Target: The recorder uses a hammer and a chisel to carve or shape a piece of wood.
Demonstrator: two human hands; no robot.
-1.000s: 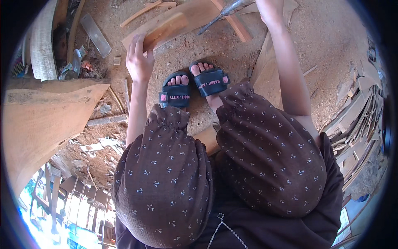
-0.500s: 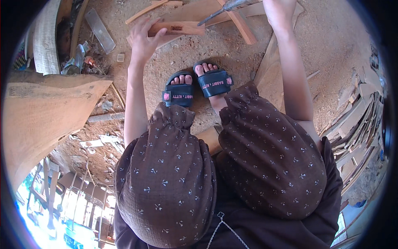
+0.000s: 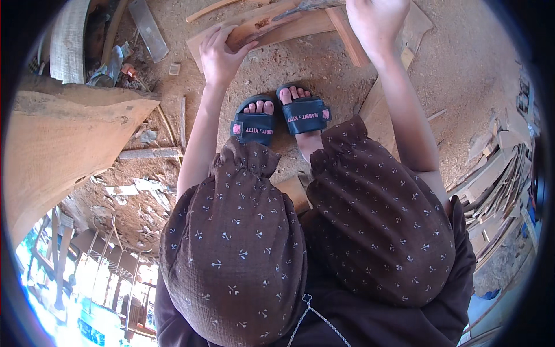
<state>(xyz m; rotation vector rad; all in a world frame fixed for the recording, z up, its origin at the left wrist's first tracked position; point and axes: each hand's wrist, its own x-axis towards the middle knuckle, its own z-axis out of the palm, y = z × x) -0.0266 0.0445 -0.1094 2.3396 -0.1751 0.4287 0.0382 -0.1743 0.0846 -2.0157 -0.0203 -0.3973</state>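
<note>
Near the top edge, a reddish-brown wood block (image 3: 276, 21) lies on a flat wooden board (image 3: 312, 30). A dark recess is cut into the block's face. My left hand (image 3: 219, 55) grips the block's left end, thumb on the near side and fingers over the far side. My right hand (image 3: 378, 26), cut off by the top edge, is closed around a long grey chisel-like tool (image 3: 317, 4). The tool's narrow end points left and reaches the block beside the recess. Its exact kind is hard to make out.
Dark sandals (image 3: 252, 128) on my feet stand just nearer than the block. A wood strip (image 3: 348, 37) crosses the board on the right. A big wooden slab (image 3: 69, 133) is at left, a pile of wood offcuts (image 3: 491, 185) at right. Sawdust and scraps cover the ground.
The tool's tip has come from the block's right end leftward to beside the recess. The block now slants upward to the right. My right hand has shifted slightly left.
</note>
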